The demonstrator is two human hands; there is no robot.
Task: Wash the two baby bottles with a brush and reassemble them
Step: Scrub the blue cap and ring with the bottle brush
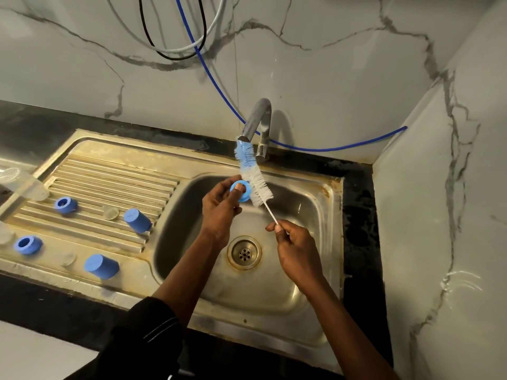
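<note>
Sleeve [142, 338] lowest; over the sink [315, 215], left hand [219, 207] has its grip round a ring [241, 191] just beside the brush [255, 179], right hand [295, 246] has its grip pinching the wire handle; scrubbing step, seemingly; next, bristles must enter ring.

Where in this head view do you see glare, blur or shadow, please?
Head view: glare streaks on the right wall tile; the blue caps and clear bottle near the left edge look smeared; the faucet throws a soft shadow on the back wall; the bottle brush is sharp.
</note>
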